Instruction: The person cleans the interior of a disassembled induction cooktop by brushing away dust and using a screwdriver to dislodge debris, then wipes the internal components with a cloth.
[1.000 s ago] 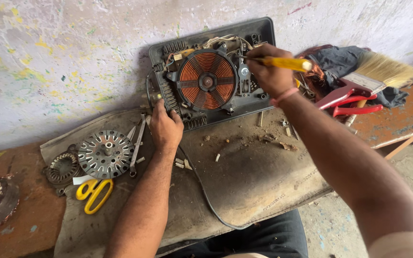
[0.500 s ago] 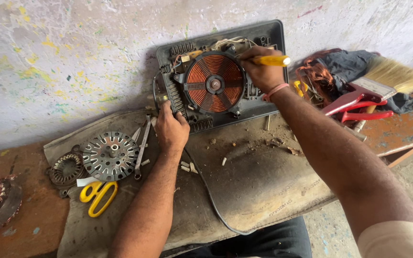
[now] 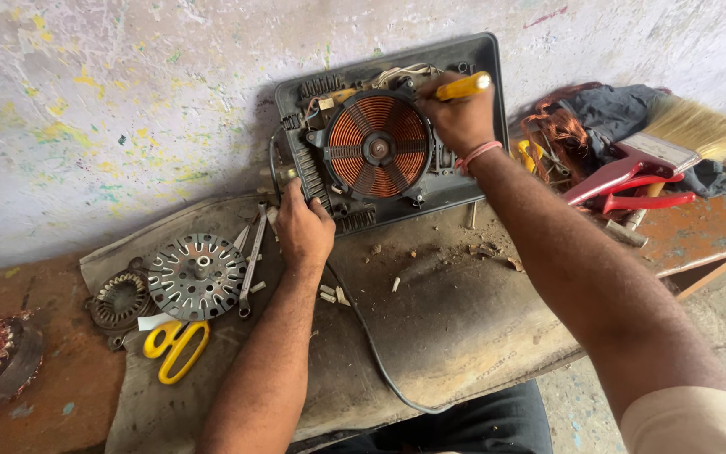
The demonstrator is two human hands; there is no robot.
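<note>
An opened induction cooker base (image 3: 481, 101) leans against the wall, its round copper coil (image 3: 377, 151) exposed. My left hand (image 3: 302, 229) grips the cooker's lower left corner and steadies it. My right hand (image 3: 457, 122) is closed around a yellow-handled screwdriver (image 3: 464, 86), held at the coil's upper right; the tip is hidden behind my fingers. The cooker's black power cord (image 3: 371, 345) runs down across the mat toward me.
A round slotted metal disc (image 3: 196, 276), a wound stator (image 3: 119, 300), a spanner (image 3: 250, 261) and yellow scissors (image 3: 175, 346) lie at the left. A paintbrush (image 3: 689, 133), red-handled pliers (image 3: 632, 189), copper wire and cloth lie at the right. Small debris dots the grey mat (image 3: 464, 328).
My right hand with the screwdriver has shifted left and down, settling at the coil's upper right. My left hand stays on the cooker's lower left corner.
</note>
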